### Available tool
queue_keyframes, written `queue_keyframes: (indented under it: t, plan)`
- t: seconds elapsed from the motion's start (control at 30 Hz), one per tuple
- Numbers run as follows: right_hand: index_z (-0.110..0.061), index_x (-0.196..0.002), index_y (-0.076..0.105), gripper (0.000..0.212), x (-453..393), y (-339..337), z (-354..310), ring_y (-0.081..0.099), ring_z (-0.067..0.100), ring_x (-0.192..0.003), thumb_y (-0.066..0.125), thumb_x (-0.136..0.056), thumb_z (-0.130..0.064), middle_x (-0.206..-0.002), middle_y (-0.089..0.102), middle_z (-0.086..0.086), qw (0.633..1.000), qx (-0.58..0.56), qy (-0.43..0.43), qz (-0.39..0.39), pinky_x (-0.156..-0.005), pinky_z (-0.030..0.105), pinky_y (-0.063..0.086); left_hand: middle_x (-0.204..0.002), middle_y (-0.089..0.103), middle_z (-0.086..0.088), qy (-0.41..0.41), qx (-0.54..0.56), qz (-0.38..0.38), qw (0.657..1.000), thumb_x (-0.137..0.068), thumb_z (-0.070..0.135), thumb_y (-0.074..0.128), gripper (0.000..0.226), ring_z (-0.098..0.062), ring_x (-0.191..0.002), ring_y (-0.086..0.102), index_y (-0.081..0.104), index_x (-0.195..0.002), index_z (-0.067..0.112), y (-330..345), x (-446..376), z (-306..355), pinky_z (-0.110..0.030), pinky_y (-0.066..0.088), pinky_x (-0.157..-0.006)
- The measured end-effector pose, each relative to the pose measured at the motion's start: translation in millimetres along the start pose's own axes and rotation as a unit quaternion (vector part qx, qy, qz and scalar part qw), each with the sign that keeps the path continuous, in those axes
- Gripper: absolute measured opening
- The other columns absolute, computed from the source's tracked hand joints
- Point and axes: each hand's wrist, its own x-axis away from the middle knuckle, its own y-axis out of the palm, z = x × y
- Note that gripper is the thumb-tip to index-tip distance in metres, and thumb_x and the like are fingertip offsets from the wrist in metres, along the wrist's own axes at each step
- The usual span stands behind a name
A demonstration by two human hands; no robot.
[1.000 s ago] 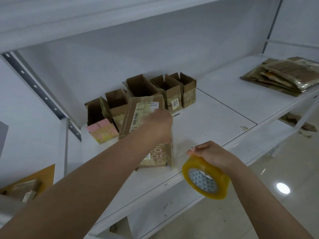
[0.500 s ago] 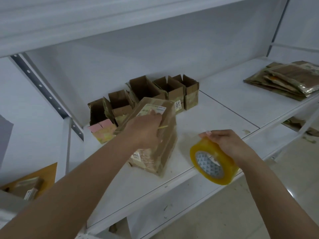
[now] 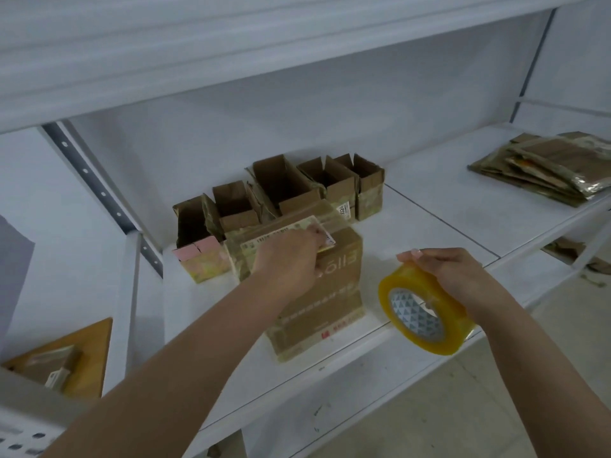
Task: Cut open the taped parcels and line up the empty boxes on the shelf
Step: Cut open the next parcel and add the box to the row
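Your left hand (image 3: 291,259) is on top of the taped parcel (image 3: 317,292) mid-frame, fingers curled over its top edge by the shipping label (image 3: 284,238), so that's the hand already on the job. The parcel's long side runs from the shelf's front lip back toward the row of opened boxes (image 3: 284,193) just behind it. Your right hand (image 3: 456,276) is just right of it, wrapped round the yellow tape roll (image 3: 425,314), off the white shelf (image 3: 429,226). Plenty of bare shelf to the right before the flattened packaging pile (image 3: 549,166).
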Motion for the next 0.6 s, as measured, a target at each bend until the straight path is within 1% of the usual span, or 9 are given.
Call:
queue_keyframes:
  t: [0.1,0.17,0.2,0.3,0.37,0.4,0.47,0.5,0.6]
  plan:
    - [-0.031,-0.088,0.078,0.026,0.2,-7.9,4.7,0.067,0.027,-0.091,0.055,-0.098,-0.038,-0.104,0.072,0.002,0.999,-0.025,0.000,0.024,-0.088,0.051,0.056,-0.143,0.051,0.008,0.044,0.023,-0.063,0.997,-0.089,0.034,0.069,0.063,-0.019,-0.128,0.050,0.039,-0.144,0.044,-10.3,7.6,-16.5,-0.034,0.044,-0.096]
    - [-0.032,-0.088,0.079,0.025,-1.0,-12.0,5.0,0.067,0.026,-0.090,0.056,-0.098,-0.038,-0.103,0.072,0.002,0.999,-0.033,-0.001,0.041,-0.088,0.051,0.056,-0.141,0.052,0.009,0.043,0.039,-0.101,0.993,-0.085,0.043,0.071,0.064,-0.018,-0.126,0.050,0.042,-0.142,0.045,-24.2,8.8,-25.8,-0.033,0.043,-0.098]
    - [-0.031,-0.089,0.079,0.025,-1.0,-12.2,3.8,0.067,0.026,-0.092,0.056,-0.098,-0.038,-0.104,0.071,0.001,0.999,-0.032,-0.005,0.044,-0.089,0.052,0.056,-0.136,0.055,0.009,0.032,0.059,-0.101,0.993,-0.081,0.051,0.072,0.064,-0.017,-0.122,0.051,0.047,-0.140,0.043,-30.1,8.7,-25.4,-0.033,0.045,-0.096]
    - [-0.030,-0.091,0.077,0.024,-1.8,-6.8,-1.0,0.066,0.026,-0.095,0.055,-0.098,-0.037,-0.108,0.070,0.000,0.998,-0.033,-0.016,0.043,-0.092,0.052,0.054,-0.120,0.061,0.011,0.022,0.121,-0.033,0.992,-0.076,0.073,0.061,0.062,-0.015,-0.113,0.056,0.061,-0.126,0.036,-31.9,7.1,3.6,-0.035,0.048,-0.089]
    - [-0.030,-0.091,0.077,0.024,-1.4,-3.5,-3.2,0.066,0.028,-0.095,0.056,-0.098,-0.038,-0.106,0.070,0.000,0.998,-0.042,-0.015,0.049,-0.091,0.052,0.054,-0.123,0.061,0.005,0.009,0.114,-0.008,0.993,-0.076,0.080,0.052,0.070,-0.021,-0.110,0.059,0.060,-0.123,0.029,-19.9,2.4,30.7,-0.037,0.049,-0.083]
    - [-0.030,-0.091,0.077,0.024,-1.2,-2.3,-3.6,0.066,0.028,-0.093,0.056,-0.098,-0.038,-0.103,0.070,-0.001,0.997,-0.047,-0.014,0.055,-0.091,0.052,0.055,-0.133,0.055,0.000,-0.008,0.095,-0.012,0.995,-0.077,0.082,0.049,0.078,-0.025,-0.110,0.059,0.054,-0.129,0.024,-11.7,-1.2,41.4,-0.037,0.049,-0.079]
    - [-0.031,-0.090,0.076,0.024,-1.2,-2.0,-2.5,0.066,0.029,-0.092,0.055,-0.098,-0.038,-0.101,0.070,0.000,0.996,-0.055,-0.011,0.070,-0.090,0.053,0.055,-0.155,0.032,-0.005,-0.048,0.050,-0.010,0.998,-0.083,0.078,0.043,0.088,-0.033,-0.115,0.058,0.037,-0.145,0.017,3.1,-6.0,53.3,-0.039,0.046,-0.073]
    - [-0.032,-0.089,0.076,0.024,-0.3,-2.3,-2.0,0.066,0.031,-0.093,0.055,-0.098,-0.038,-0.102,0.069,0.001,0.995,-0.057,-0.012,0.078,-0.091,0.054,0.054,-0.158,0.027,-0.006,-0.062,0.042,0.000,0.997,-0.087,0.072,0.044,0.084,-0.034,-0.116,0.057,0.032,-0.148,0.015,5.6,-6.6,56.1,-0.038,0.044,-0.071]
    - [-0.033,-0.087,0.074,0.023,1.9,-3.1,-0.6,0.064,0.033,-0.097,0.055,-0.098,-0.037,-0.108,0.067,0.003,0.994,-0.063,-0.018,0.093,-0.093,0.054,0.053,-0.156,0.033,-0.004,-0.050,0.044,0.025,0.997,-0.095,0.055,0.046,0.067,-0.030,-0.109,0.060,0.036,-0.147,0.016,7.4,-7.4,54.3,-0.033,0.041,-0.064]
